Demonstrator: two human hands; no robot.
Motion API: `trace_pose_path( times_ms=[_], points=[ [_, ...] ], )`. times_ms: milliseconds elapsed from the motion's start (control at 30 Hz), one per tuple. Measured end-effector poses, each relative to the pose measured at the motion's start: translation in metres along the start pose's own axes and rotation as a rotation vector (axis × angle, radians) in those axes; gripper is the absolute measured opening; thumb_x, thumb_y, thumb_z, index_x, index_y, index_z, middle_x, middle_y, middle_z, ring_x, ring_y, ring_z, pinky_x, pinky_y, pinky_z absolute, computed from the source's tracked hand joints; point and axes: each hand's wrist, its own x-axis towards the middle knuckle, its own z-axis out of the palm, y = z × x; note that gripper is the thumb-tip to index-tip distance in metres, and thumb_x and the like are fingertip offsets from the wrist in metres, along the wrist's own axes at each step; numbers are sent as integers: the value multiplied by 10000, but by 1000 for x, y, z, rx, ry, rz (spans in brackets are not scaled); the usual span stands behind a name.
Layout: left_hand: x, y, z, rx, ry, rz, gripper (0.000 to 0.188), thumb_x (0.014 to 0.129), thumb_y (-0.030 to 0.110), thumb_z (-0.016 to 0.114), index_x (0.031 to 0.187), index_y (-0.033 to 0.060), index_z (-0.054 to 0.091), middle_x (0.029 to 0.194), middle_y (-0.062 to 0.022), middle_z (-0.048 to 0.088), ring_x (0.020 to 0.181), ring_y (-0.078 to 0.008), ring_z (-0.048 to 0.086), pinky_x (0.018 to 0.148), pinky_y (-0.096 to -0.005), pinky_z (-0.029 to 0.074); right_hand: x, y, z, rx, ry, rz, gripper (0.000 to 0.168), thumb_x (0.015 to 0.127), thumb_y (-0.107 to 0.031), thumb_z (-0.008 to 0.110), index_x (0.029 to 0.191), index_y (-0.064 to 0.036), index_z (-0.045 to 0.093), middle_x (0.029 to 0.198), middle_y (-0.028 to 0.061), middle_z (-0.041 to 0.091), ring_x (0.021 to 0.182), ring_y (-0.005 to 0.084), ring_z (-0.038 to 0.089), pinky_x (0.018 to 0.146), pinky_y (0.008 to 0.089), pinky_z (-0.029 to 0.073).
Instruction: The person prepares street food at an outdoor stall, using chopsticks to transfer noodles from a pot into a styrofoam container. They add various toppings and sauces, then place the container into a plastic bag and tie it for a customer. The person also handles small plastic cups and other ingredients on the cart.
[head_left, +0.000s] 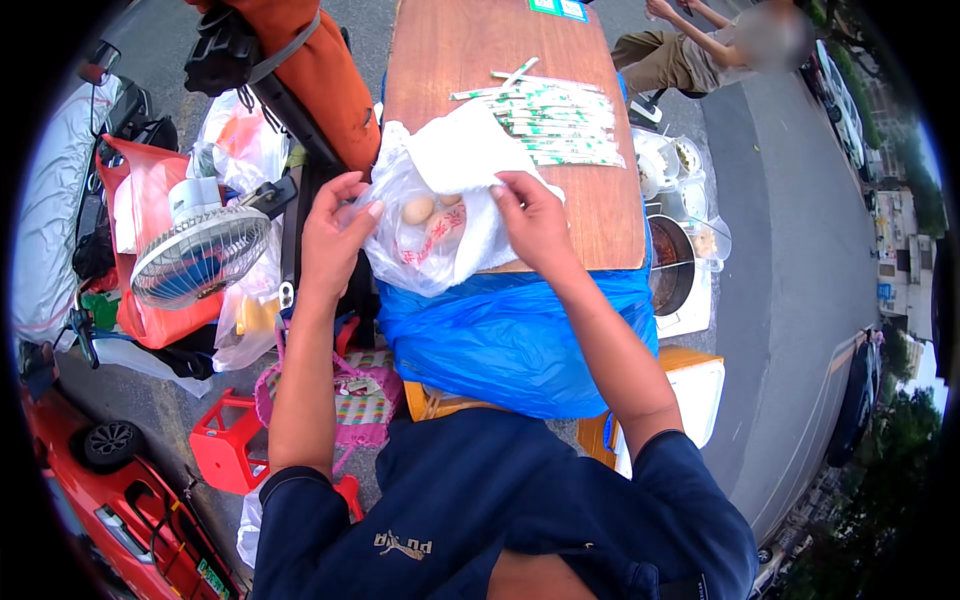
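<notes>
A clear plastic bag (416, 262) with red print sits at the left side of a wooden tabletop (439, 56), partly over its edge. Brown eggs (418, 211) show inside it, some behind the crumpled film. With thumb and fingers, my left hand (334, 229) holds the bag's left rim. A white towel (472, 146) lies folded over the bag's far and right parts. My right hand (534, 221) pinches the towel's near edge, just right of the eggs. Beyond that hand lies a heap of slim paper-wrapped sticks (555, 120).
Left of the table stand a folded orange canopy (330, 82), a fan (202, 255) and a red plastic stool (225, 442). Blue plastic sheeting (495, 337) hangs at the front. A pot (670, 262) and food containers (694, 199) stand right; a person (697, 56) is beyond.
</notes>
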Motion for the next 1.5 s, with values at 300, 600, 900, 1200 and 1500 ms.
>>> trace_pose_path(
  times_ms=[300,600,900,1200,1500],
  points=[
    [-41,-6,27,527,-331,276,1047,758,103,793,1622,60,204,1639,-169,295,1519,-338,303,1231,-402,262,1,-48,-32,992,-303,278,275,1064,-253,584,1311,-132,591,1285,20,630,1211,176,580,992,438,496],
    [86,-29,90,-314,-498,-50,457,962,126,651,1387,3,536,1224,-122,667,1144,-258,649,1016,-379,515,-3,-83,-11,952,-394,132,277,1058,-184,591,1323,-101,590,1374,57,581,1237,198,569,1010,437,500],
    [86,-71,85,-1250,-725,-142,605,1113,473,294,1602,117,268,1560,-124,438,1396,-280,494,1129,-409,454,42,-64,35,-2,-175,-316,305,979,-25,604,1284,-10,606,1425,195,551,1312,302,566,1024,374,512],
    [9,-65,30,-1074,69,-280,681,1078,507,420,1497,-29,408,1495,-183,523,1384,-334,505,1140,-461,417,53,14,16,-456,-8,-229,387,969,-180,650,1299,18,606,1348,242,596,1254,401,566,1076,442,451],
    [47,-102,25,811,181,57,583,852,-27,648,1419,25,524,1208,-238,623,1097,-394,610,977,-444,488,46,67,10,-374,31,-69,535,1007,-367,606,1361,33,583,1400,260,578,1334,401,524,1147,448,397]
  ],
)
